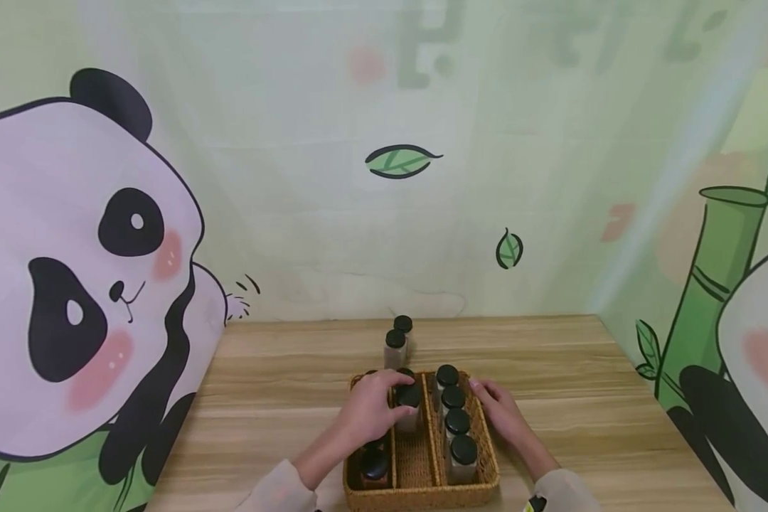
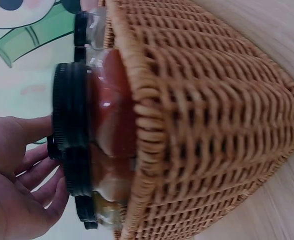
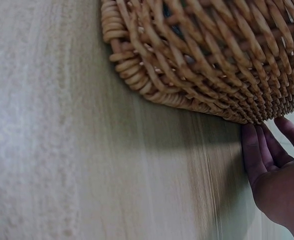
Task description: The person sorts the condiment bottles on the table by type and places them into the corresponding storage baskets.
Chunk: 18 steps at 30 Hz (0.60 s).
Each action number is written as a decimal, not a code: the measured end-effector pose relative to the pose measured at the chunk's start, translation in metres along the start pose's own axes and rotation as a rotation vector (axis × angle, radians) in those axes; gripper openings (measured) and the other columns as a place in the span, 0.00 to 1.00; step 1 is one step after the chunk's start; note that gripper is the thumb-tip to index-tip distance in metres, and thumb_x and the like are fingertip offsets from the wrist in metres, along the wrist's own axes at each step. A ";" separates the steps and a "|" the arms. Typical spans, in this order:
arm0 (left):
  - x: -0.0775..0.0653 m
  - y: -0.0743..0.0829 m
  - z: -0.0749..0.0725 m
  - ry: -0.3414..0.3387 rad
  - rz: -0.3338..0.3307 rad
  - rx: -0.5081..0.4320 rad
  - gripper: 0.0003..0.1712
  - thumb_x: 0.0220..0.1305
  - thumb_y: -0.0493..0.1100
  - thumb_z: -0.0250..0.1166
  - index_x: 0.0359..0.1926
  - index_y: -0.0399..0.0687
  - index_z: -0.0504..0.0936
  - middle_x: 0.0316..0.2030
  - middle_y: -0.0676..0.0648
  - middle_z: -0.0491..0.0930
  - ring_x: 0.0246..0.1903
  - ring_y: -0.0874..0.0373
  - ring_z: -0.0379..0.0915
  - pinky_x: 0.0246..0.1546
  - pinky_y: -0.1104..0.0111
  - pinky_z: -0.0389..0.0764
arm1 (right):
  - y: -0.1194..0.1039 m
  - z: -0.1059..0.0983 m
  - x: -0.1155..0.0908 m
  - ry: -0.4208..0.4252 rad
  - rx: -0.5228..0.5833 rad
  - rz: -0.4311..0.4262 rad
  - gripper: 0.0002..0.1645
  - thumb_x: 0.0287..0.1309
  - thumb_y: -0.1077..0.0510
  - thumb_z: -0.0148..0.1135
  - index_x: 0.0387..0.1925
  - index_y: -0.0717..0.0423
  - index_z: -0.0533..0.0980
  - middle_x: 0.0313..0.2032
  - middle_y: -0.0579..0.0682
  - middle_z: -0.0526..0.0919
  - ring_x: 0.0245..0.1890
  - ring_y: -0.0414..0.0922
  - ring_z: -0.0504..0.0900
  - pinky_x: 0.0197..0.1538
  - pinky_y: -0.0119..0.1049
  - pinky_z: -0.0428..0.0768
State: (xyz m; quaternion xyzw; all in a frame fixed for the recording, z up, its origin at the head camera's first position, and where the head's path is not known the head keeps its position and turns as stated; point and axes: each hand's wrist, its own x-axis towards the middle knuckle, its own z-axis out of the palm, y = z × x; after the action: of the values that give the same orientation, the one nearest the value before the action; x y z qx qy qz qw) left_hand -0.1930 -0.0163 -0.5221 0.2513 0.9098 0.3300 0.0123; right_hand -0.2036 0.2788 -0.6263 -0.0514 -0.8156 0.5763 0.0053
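Note:
A wicker basket (image 1: 422, 499) with three compartments stands on the table. My left hand (image 1: 372, 404) reaches over its left compartment and holds a black-capped spice jar (image 1: 408, 421) in the middle one, thumb on the near side and fingers on the far side. Another black cap shows just beyond it. In the right compartment several jars (image 1: 457, 421) stand in a row. Dark-capped jars (image 2: 109, 100) with reddish contents fill the left compartment, partly hidden under my left arm. My right hand (image 1: 504, 414) touches the basket's right wall with nearly straight fingers (image 3: 254, 150).
Two more black-capped jars (image 1: 395, 352) stand on the wooden table (image 1: 281, 377) just behind the basket. A printed panda backdrop (image 1: 307, 178) rises at the table's back edge and both sides.

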 end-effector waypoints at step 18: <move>0.002 -0.015 0.022 0.052 0.089 0.148 0.24 0.64 0.51 0.79 0.58 0.50 0.88 0.56 0.49 0.86 0.55 0.49 0.83 0.54 0.55 0.86 | -0.002 -0.002 0.000 -0.013 -0.004 0.013 0.28 0.83 0.46 0.52 0.56 0.68 0.81 0.49 0.57 0.87 0.51 0.47 0.81 0.60 0.46 0.78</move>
State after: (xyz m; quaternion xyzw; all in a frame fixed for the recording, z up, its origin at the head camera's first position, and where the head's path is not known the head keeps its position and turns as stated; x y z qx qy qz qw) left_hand -0.1971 -0.0115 -0.5482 0.2830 0.9196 0.2687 -0.0447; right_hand -0.2033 0.2802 -0.6242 -0.0531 -0.8164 0.5750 -0.0040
